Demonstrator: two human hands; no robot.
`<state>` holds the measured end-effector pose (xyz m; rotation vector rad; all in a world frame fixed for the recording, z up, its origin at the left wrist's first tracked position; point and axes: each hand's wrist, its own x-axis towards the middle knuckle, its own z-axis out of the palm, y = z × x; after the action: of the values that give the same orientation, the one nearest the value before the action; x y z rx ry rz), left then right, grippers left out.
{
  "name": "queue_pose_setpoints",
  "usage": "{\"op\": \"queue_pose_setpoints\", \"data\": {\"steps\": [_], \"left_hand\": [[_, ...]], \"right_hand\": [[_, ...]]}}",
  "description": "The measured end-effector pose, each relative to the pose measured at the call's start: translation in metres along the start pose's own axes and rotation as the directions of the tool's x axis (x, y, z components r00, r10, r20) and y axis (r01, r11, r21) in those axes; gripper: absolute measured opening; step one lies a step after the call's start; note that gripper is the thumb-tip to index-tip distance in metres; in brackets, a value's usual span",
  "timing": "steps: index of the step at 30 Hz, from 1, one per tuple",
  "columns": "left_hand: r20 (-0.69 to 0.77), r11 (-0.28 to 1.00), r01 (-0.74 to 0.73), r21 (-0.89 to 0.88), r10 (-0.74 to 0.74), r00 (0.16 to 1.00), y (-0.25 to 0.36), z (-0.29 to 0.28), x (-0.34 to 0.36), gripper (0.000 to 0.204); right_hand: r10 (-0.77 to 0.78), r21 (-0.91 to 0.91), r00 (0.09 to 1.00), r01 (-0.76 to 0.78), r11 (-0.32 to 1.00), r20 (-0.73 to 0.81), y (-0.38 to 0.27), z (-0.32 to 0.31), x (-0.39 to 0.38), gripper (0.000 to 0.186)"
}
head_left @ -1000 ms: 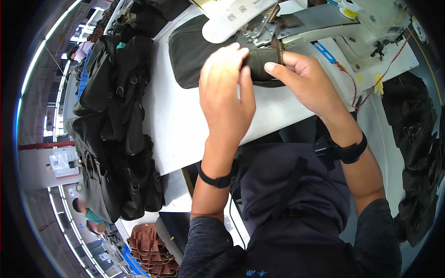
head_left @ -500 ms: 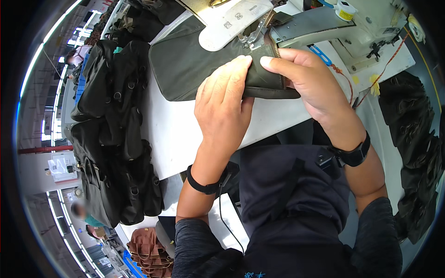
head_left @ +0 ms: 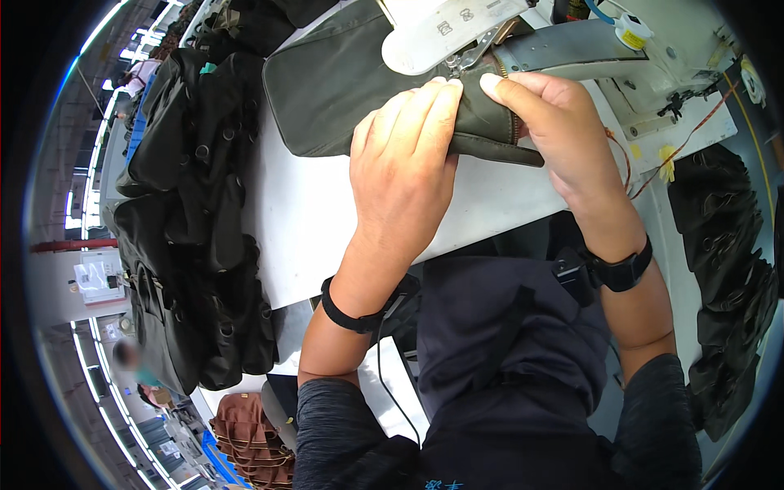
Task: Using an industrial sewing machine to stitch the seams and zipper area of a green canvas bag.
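Under the presser foot of a sewing machine lies a dark green fabric bag piece with rounded corners. A brass-toothed zipper runs along its right end. My left hand has its fingers laid together on top, tips close to the foot. Its thumb goes to the near edge, the tip hidden by the fabric. With the thumb on top and the fingers mostly hidden beneath, my right hand pinches the zippered end. The near edge between my hands is bent up in a fold.
The machine's grey metal arm extends right, with a small white bottle on it. Dark bags are heaped left of the white table; more dark pieces hang at right. Brown bags are stacked lower left.
My view has shifted slightly. Both hands and the bag piece have moved a little left relative to the machine, with my left fingertips nearer the presser foot. A blue object behind my right hand is now hidden.
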<state>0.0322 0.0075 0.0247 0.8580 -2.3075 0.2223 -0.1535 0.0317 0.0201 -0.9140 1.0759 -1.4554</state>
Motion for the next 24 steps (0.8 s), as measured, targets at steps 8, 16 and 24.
{"op": "queue_pose_setpoints", "data": {"steps": [8,16,24], "left_hand": [[-0.061,0.981,-0.068,0.183,0.081,0.995,-0.007,-0.002,-0.004,0.049],[-0.008,0.980,-0.129,0.153,0.131,0.991,-0.021,0.003,-0.005,0.050],[0.018,0.964,-0.091,0.252,0.090,0.996,-0.004,0.003,0.000,0.053]], "right_hand": [[-0.341,-0.445,0.933,0.258,0.857,-0.115,-0.018,-0.009,-0.016,0.022],[-0.018,0.026,0.978,0.013,1.000,0.209,-0.030,-0.011,0.013,0.021],[-0.396,-0.623,0.916,0.344,0.703,0.059,-0.019,-0.005,0.004,0.027]]}}
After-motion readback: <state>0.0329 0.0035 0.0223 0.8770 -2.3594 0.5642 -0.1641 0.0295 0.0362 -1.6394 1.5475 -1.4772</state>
